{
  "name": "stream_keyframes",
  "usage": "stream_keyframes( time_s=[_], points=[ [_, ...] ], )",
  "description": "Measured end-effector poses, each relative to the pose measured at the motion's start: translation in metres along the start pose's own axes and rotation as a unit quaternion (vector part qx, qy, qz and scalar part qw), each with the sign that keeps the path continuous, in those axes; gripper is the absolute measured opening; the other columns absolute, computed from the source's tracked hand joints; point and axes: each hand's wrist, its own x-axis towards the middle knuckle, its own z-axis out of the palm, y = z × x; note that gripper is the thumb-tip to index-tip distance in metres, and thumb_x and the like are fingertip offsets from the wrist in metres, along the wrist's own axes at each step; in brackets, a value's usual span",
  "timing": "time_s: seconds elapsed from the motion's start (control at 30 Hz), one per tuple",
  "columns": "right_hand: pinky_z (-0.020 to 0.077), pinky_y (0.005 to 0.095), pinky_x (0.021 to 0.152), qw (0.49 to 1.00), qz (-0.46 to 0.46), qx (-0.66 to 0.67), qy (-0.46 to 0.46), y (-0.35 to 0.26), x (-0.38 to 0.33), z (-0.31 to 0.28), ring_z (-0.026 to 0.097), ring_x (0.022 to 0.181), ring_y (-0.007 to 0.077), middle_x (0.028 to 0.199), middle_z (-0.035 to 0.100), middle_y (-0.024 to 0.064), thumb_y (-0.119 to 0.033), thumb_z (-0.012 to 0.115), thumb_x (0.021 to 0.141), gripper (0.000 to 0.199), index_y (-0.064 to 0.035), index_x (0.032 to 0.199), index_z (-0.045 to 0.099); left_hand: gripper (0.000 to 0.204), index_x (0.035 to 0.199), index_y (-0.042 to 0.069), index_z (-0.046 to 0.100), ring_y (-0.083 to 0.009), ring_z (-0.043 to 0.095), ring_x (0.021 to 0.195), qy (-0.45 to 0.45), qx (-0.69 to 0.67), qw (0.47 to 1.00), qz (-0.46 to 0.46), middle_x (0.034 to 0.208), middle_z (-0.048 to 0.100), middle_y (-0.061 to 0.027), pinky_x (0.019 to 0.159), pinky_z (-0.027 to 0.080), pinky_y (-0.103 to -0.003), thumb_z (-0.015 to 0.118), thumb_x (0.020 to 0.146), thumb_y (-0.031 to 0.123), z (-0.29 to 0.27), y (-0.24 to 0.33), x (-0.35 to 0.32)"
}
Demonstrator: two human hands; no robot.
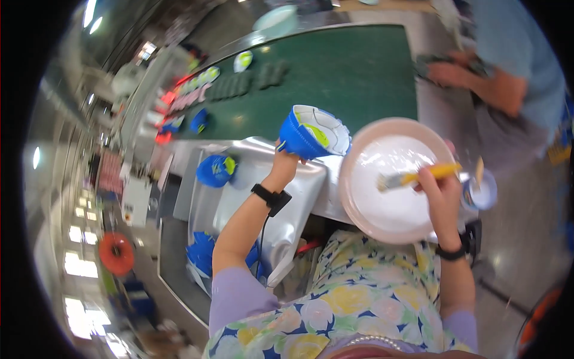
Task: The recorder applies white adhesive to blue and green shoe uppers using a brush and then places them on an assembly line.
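My left hand (285, 166) grips a blue shoe upper (299, 139) from below. Its white-lined opening, with yellow-green inside, faces up and toward the basin. In my right hand (441, 194) is a paintbrush with a yellow handle (441, 171). Its pale bristles (390, 182) hang over a wide pinkish basin (351, 206) that contains white liquid. The brush and the shoe upper are apart. Whether the bristles touch the liquid, I cannot tell.
A metal tray (299, 197) holds another blue upper (215, 170) and several blue pieces (203, 251). Beyond it runs a green conveyor belt (353, 72) with grey pieces (230, 87). A small tub (483, 190) stands right of the basin. A co-worker (508, 72) is at the far right.
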Motion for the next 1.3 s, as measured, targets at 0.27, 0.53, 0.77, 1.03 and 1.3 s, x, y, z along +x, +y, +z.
stream_keyframes(
  time_s=[0.27,0.53,0.77,1.03,1.3],
  points=[
    [0.0466,0.0215,0.06,0.994,0.053,-0.087,-0.024,0.015,0.005,0.003,0.058,0.064,0.0093,0.078,0.059,0.0036,-0.012,0.06,0.092,0.012,-0.0015,0.09,0.056,0.027,0.116,0.007,0.051,-0.0214,0.062,0.087,0.256,-0.271,0.928,-0.014,0.102,0.06,-0.0105,0.074,0.055,-0.036,0.044,0.091,0.001,-0.197,-0.055,0.082],
    [0.0459,0.0217,0.06,0.99,0.073,-0.119,-0.035,0.016,0.027,0.037,0.057,0.064,0.0097,0.08,0.059,0.0054,-0.015,0.06,0.093,0.014,-0.0019,0.091,0.056,0.045,0.127,0.005,0.051,-0.0408,0.052,0.113,0.412,0.403,0.812,-0.089,0.125,0.055,-0.0214,0.095,0.043,-0.044,0.053,0.082,0.011,-0.35,-0.099,0.054],
    [0.0486,0.0275,0.067,0.955,-0.013,-0.228,-0.189,0.021,0.022,0.063,0.061,0.073,0.0175,0.084,0.061,0.0089,-0.005,0.062,0.088,0.01,-0.0002,0.096,0.057,0.047,0.124,0.014,0.054,-0.033,0.052,0.116,0.431,0.432,0.766,-0.203,0.127,0.055,-0.0158,0.094,0.044,-0.042,0.063,0.078,0.024,-0.314,-0.174,-0.024],
    [0.0482,0.037,0.07,0.842,-0.122,-0.37,-0.373,0.016,-0.008,0.045,0.06,0.079,0.0348,0.085,0.059,0.0168,-0.003,0.066,0.082,0.01,-0.001,0.089,0.059,0.036,0.111,0.001,0.06,-0.0387,0.056,0.103,0.206,0.523,0.821,-0.095,0.104,0.06,-0.0232,0.092,0.044,-0.044,0.063,0.083,0.023,-0.261,-0.172,-0.075],
    [0.0484,0.0356,0.072,0.92,-0.16,-0.31,-0.178,-0.013,0.006,-0.015,0.061,0.08,0.0328,0.087,0.061,0.0159,-0.004,0.065,0.084,0.009,0.0002,0.089,0.059,0.036,0.12,0.001,0.053,-0.0311,0.059,0.105,0.138,-0.099,0.981,-0.093,0.112,0.06,-0.0151,0.089,0.049,-0.044,0.058,0.091,0.021,-0.146,0.006,-0.049]
  ],
)
